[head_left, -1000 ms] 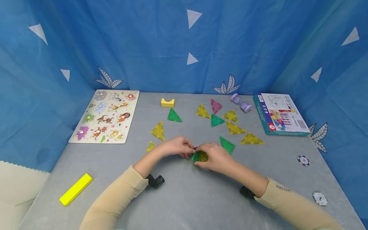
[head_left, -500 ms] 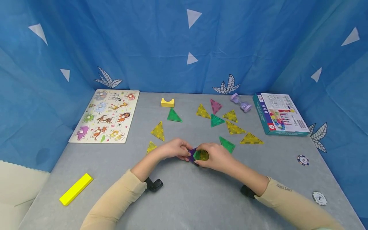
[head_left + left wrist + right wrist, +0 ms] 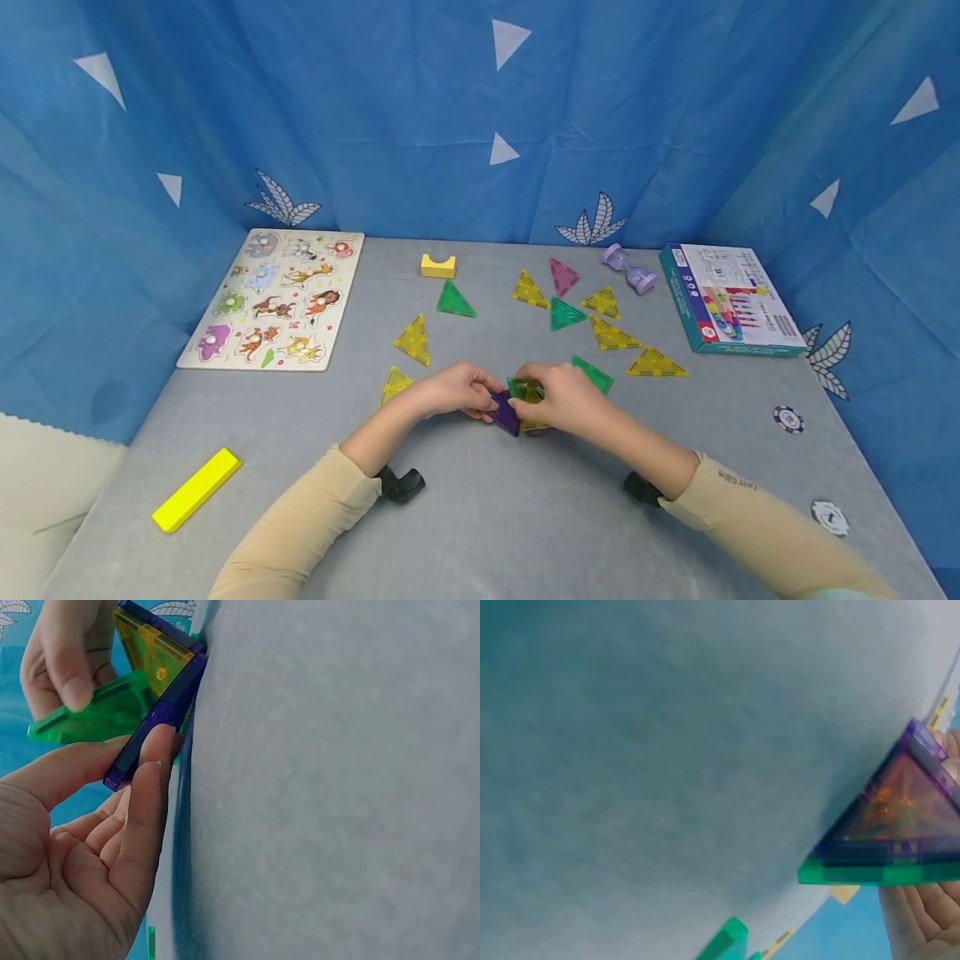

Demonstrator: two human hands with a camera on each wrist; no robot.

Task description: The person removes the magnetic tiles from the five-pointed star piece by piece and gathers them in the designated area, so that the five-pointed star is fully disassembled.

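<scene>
Near the table's middle, my left hand (image 3: 457, 392) pinches a purple triangular magnetic tile (image 3: 505, 412) between thumb and fingers. Close beside it, my right hand (image 3: 564, 402) grips a green triangular magnetic tile (image 3: 101, 714), thumb on its face in the left wrist view. A yellow tile (image 3: 154, 654) stands between the green tile and the purple edges, all meeting at an angle. The right wrist view shows the purple frame (image 3: 855, 846) as a triangle with a green edge (image 3: 877, 873) along its base. The right fingers partly cover the cluster in the head view.
Loose yellow tiles (image 3: 656, 362), green tiles (image 3: 456, 300) and one pink tile (image 3: 563, 277) lie beyond the hands. An animal puzzle board (image 3: 345, 287), yellow block (image 3: 197, 490), arched block (image 3: 438, 267), purple sand timer (image 3: 628, 268), box (image 3: 757, 343) and two chips (image 3: 788, 419) surround them.
The purple tile has come into fuller view by my left fingers. The green tile in my right hand has tilted and shifted up, baring yellow below it. The loose tiles stay put.
</scene>
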